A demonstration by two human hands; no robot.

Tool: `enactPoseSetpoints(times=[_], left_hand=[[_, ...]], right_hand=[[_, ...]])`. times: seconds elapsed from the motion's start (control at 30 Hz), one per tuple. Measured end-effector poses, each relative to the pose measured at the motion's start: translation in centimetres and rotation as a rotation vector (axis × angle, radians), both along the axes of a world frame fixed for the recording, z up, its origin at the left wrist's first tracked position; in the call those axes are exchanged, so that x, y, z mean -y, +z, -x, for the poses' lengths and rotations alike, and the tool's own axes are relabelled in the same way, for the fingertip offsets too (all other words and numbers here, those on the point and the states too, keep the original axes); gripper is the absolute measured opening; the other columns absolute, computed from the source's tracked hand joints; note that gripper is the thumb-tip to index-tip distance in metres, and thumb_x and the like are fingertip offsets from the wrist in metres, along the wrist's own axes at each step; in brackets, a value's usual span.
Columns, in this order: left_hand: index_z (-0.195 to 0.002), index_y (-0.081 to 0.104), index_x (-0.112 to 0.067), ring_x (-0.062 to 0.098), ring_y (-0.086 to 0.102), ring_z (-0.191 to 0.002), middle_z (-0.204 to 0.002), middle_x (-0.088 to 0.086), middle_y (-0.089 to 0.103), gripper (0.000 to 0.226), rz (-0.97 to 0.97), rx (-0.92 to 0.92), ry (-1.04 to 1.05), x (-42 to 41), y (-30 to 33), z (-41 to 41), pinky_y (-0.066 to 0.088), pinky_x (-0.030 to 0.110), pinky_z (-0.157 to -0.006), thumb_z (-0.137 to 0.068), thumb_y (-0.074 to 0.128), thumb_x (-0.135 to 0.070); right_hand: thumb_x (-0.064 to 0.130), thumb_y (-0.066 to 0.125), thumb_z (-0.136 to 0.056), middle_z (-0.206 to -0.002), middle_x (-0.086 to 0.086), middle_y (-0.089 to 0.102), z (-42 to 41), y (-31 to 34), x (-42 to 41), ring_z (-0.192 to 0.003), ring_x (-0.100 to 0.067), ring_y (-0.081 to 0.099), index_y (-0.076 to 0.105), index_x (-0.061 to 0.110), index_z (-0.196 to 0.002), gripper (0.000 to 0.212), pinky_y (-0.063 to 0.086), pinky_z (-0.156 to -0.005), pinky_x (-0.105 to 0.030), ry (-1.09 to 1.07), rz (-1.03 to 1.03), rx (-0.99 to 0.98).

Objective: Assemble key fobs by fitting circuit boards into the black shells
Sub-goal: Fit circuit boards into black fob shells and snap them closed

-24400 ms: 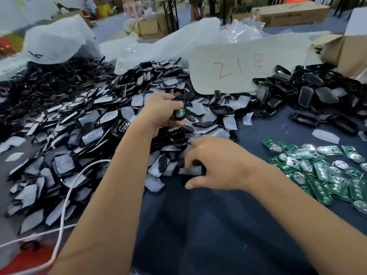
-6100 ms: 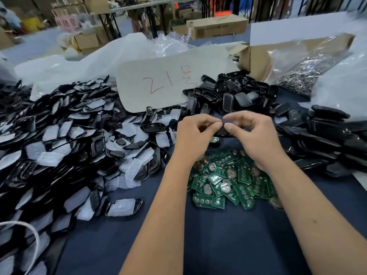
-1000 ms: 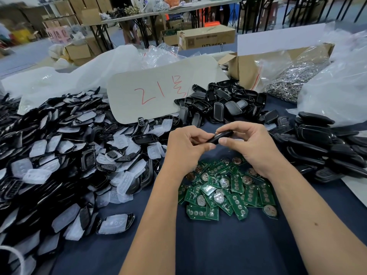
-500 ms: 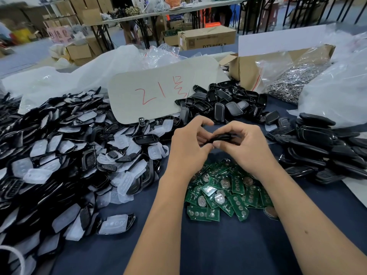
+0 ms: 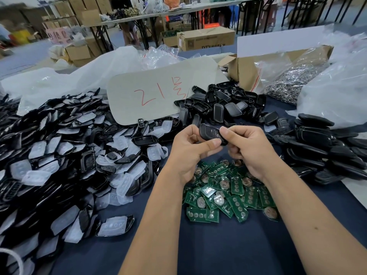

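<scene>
Heaped on the left: black shells (image 5: 65, 155) with pale rubber pads, spilling toward the table middle. Behind, a grey card (image 5: 158, 92) marked in red, leaning on clear bags (image 5: 83, 76). Beyond the hands, a smaller pile of dark covers (image 5: 222, 104). To the right, a stack of closed fobs (image 5: 321, 147), and further back a carton (image 5: 250, 70) with a bag of metal bits (image 5: 294, 80). On the blue cloth (image 5: 218, 251), right below the wrists, green boards (image 5: 224, 193) scattered, nothing blocking them.

Held up over the boards: one fob (image 5: 211, 132), black, glossy, oval, tilted, button face showing. Left hand (image 5: 190, 151) curled round its near end, thumb pressed along the lower edge. Right hand (image 5: 250, 147) pinching the far end, thumb on top.
</scene>
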State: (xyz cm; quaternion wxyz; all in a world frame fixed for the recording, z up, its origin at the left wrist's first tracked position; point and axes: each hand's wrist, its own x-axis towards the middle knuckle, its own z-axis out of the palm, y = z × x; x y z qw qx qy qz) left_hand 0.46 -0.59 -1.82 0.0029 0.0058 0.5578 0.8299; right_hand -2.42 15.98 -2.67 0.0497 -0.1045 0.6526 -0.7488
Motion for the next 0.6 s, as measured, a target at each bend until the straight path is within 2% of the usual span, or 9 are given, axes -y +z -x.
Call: enactPoseSetpoints(times=[0.07,0.17,0.33,0.43,0.5,0.6], left_hand=[[-0.090,0.058,-0.002,0.025,0.076,-0.081,-0.087,0.015,0.073,0.035,-0.025,0.010,-0.017,-0.04,0.15,-0.11,0.064,0.031,-0.071,-0.064,0.081,0.001],[-0.092,0.057,-0.003,0.024,0.076,-0.080,-0.089,0.016,0.071,0.031,-0.029,0.021,-0.018,-0.08,0.03,-0.11,0.064,0.030,-0.070,-0.071,0.078,0.008],[-0.091,0.058,-0.001,0.024,0.076,-0.080,-0.092,0.020,0.068,0.026,-0.038,0.027,-0.018,-0.21,-0.06,-0.10,0.064,0.030,-0.070,-0.075,0.075,0.011],[-0.093,0.060,-0.001,0.026,0.075,-0.083,-0.100,0.024,0.064,0.029,-0.038,0.026,-0.018,-0.22,-0.01,-0.13,0.064,0.031,-0.072,-0.072,0.078,0.005],[-0.092,0.061,0.000,0.027,0.074,-0.083,-0.101,0.025,0.064,0.024,-0.039,0.034,-0.010,-0.26,-0.11,-0.09,0.064,0.031,-0.072,-0.077,0.076,0.009],[-0.093,0.061,0.000,0.030,0.073,-0.087,-0.102,0.028,0.063,0.021,-0.041,0.041,0.003,-0.31,-0.29,0.09,0.063,0.030,-0.075,-0.083,0.070,0.017]], right_hand=[[0.036,0.074,-0.084,-0.055,0.000,0.036,-0.11,0.16,0.05,-0.054,-0.018,0.021,0.070,0.020,-0.060,0.029,0.017,-0.046,-0.026,0.031,0.038,0.019],[0.032,0.073,-0.086,-0.056,-0.001,0.032,-0.29,0.39,0.23,-0.061,-0.028,0.012,0.064,0.020,-0.057,0.032,0.015,-0.049,-0.031,0.039,0.070,0.021],[0.027,0.071,-0.088,-0.050,0.003,0.031,-0.49,0.64,0.24,-0.049,-0.014,0.017,0.057,0.011,-0.060,0.035,0.017,-0.047,-0.027,0.031,0.116,0.025],[0.021,0.069,-0.094,-0.048,0.004,0.030,-0.41,0.55,0.23,-0.046,-0.013,0.016,0.052,0.006,-0.064,0.038,0.015,-0.047,-0.026,0.024,0.126,0.022],[0.017,0.067,-0.098,-0.049,0.002,0.030,-0.35,0.48,0.16,-0.046,-0.013,0.015,0.050,0.004,-0.064,0.040,0.014,-0.046,-0.026,0.009,0.113,0.019],[0.018,0.065,-0.100,-0.054,-0.002,0.040,-0.30,0.47,0.12,-0.047,-0.014,0.024,0.060,0.009,-0.064,0.038,0.019,-0.044,-0.025,-0.036,0.088,-0.018]])
